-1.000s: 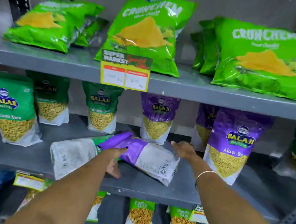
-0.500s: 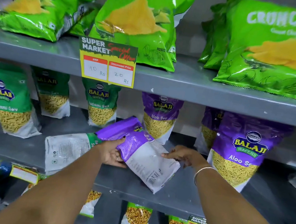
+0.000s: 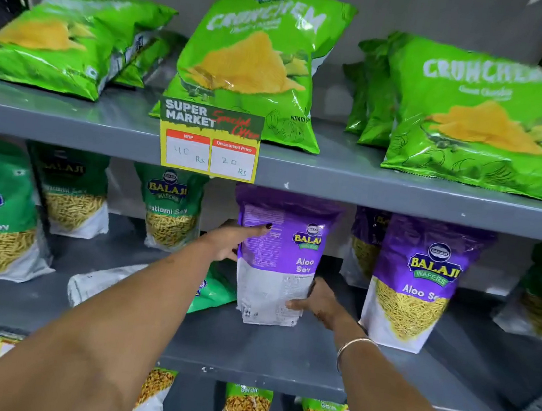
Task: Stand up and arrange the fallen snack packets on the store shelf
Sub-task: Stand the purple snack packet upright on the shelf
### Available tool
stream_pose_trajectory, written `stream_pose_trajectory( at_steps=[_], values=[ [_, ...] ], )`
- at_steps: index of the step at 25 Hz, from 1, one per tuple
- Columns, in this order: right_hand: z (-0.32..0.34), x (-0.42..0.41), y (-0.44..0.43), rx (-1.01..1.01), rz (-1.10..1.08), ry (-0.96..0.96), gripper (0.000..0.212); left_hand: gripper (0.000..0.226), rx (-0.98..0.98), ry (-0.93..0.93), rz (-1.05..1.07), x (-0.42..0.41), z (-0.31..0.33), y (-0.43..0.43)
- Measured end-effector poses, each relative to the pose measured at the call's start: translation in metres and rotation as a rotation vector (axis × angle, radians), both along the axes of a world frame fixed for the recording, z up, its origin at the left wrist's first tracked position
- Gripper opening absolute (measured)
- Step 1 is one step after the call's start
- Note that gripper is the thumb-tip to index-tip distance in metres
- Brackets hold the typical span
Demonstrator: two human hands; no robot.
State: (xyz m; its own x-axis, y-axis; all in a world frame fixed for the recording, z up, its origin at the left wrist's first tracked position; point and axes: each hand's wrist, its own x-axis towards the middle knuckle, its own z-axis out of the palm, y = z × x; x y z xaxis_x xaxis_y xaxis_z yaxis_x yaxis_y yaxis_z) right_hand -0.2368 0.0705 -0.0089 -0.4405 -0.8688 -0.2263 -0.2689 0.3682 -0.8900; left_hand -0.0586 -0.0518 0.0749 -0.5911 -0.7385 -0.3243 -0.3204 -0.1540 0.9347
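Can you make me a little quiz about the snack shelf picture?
1. True or false: the purple Aloo Sev packet in the hands is standing upright.
2. Which packet lies flat on the middle shelf? A) green Ratlami Sev packet B) Crunchem chips bag C) a blue one
3. Which hand holds the purple packet's bottom corner?

Key
1. True; left hand and right hand both hold it.
2. A, the fallen green packet behind the left arm.
3. The right hand.
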Motion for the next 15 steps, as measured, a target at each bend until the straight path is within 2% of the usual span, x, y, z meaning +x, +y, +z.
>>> stream_pose_trajectory(
  at_steps=[3,6,9,11,14,15],
  values=[
    [-0.009,0.005,0.000,-0.022,-0.054,0.036,0.077,0.045,-0.023,0.011,-0.048,0.002,-0.009,-0.003],
    [-0.004,0.008,-0.002,0.011,-0.062,0.082,0.080,0.056,0.049,-0.043,-0.143,0.012,-0.017,0.002],
    [0.000,0.008,-0.002,0.091,-0.080,0.093,0.077,0.034,0.038,-0.183,-0.185,0.018,-0.032,0.004],
    [0.001,0.007,-0.003,0.143,-0.126,-0.027,0.061,0.033,0.040,-0.205,-0.174,0.021,-0.042,0.001],
    [0.007,0.013,0.000,0.196,-0.121,-0.110,0.016,0.031,0.146,-0.206,-0.257,0.022,-0.047,0.002],
    [0.006,0.012,0.000,0.187,-0.094,-0.130,0.021,0.027,0.143,-0.218,-0.273,0.021,-0.049,0.005]
  ],
)
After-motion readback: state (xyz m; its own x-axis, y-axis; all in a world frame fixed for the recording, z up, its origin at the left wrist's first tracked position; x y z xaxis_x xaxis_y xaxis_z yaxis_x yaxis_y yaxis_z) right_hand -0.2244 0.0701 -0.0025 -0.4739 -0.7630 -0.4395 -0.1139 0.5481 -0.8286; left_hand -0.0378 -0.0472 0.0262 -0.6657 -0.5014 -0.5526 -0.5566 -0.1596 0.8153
